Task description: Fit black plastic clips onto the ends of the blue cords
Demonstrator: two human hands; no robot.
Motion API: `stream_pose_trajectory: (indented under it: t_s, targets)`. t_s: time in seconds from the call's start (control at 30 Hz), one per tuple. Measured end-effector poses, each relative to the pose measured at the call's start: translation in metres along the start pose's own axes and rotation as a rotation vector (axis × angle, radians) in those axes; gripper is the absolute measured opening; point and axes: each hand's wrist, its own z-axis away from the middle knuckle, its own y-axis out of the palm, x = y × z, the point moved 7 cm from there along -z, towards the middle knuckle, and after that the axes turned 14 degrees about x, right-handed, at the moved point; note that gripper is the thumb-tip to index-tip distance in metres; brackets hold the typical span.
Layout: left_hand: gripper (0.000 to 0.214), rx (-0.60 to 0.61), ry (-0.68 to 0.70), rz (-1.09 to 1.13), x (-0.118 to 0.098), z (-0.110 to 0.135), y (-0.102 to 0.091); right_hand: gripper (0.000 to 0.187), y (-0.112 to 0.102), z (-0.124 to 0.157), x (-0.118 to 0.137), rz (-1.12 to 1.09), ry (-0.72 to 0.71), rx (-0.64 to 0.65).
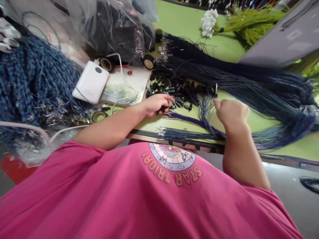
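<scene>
Counter (pixel 142 126), front edge: front wire bundle (pixel 184 133) lies lengthwise, pale tips grouped at L end, prob. to keep ends aligned. Next: inner wire bundle (pixel 185 118), tips just beside L hand (pixel 159 104); its fingers half-curled w/ dark pc. (pixel 163 109) at them, grip unclear, cannot tell. R hand (pixel 231 111): fingers curled in, contents hidden, cannot tell. Behind: small black parts pile (pixel 181 88), approx. central, prob. for reach. Far: dark wire hank (pixel 224 71), stretched out, presumably vs. tangling.

You wear a bright pink fabric T-shirt (pixel 112 199) with loose short sleeves (pixel 74 156). Your front carries a round multicoloured printed emblem (pixel 171 157), lavender-banded with butterflies, edged by curved orange "STAR TRIORI" lettering (pixel 178 180).
</scene>
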Motion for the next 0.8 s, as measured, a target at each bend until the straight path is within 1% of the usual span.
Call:
stream_pose_trajectory:
  t_s: [0.03, 0.07, 0.1, 0.13, 0.2, 0.23, 0.27, 0.3, 0.37, 0.47, 0.57, 0.67, 0.8]
  targets:
    - [0.027, 0.007, 0.015, 0.01, -0.002, 0.001, -0.001, 0.046, -0.006, 0.009, 0.011, -0.011, -0.042, -0.046]
    - [0.028, 0.01, 0.028, 0.01, -0.004, 0.002, -0.001, 0.041, -0.009, 0.02, 0.025, -0.028, -0.117, -0.062]
    - [0.027, 0.009, 0.044, 0.004, -0.006, 0.003, -0.002, 0.036, -0.007, 0.032, 0.043, -0.047, -0.237, -0.03]
    - [0.024, 0.006, 0.063, -0.002, -0.008, 0.004, -0.003, 0.029, -0.001, 0.045, 0.064, -0.064, -0.398, 0.043]
    - [0.018, 0.011, 0.099, -0.011, -0.012, 0.006, -0.003, 0.021, 0.021, 0.077, 0.105, -0.061, -0.756, 0.243]
    - [0.016, 0.027, 0.11, -0.012, -0.013, 0.006, -0.002, 0.02, 0.031, 0.089, 0.118, -0.041, -0.859, 0.291]
    - [0.015, 0.05, 0.115, -0.013, -0.014, 0.006, -0.001, 0.021, 0.039, 0.098, 0.127, -0.034, -0.913, 0.312]
    - [0.014, 0.067, 0.12, -0.019, -0.014, 0.006, 0.0, 0.022, 0.045, 0.102, 0.132, -0.045, -0.942, 0.315]
    - [0.014, 0.061, 0.136, -0.054, -0.015, 0.006, 0.0, 0.021, 0.048, 0.102, 0.133, -0.149, -0.942, 0.296]
    - [0.015, 0.031, 0.167, -0.1, -0.017, 0.007, -0.002, 0.015, 0.039, 0.092, 0.122, -0.412, -0.892, 0.298]
    - [0.013, 0.079, 0.138, -0.079, -0.015, 0.008, 0.002, 0.009, 0.03, 0.082, 0.113, -0.568, -0.803, 0.36]
    - [0.015, 0.134, 0.131, -0.059, -0.014, 0.009, 0.007, 0.007, 0.023, 0.077, 0.116, -0.541, -0.788, 0.396]
    - [0.011, 0.191, 0.138, -0.128, -0.013, 0.008, 0.012, 0.011, 0.019, 0.077, 0.129, -0.353, -0.884, 0.427]
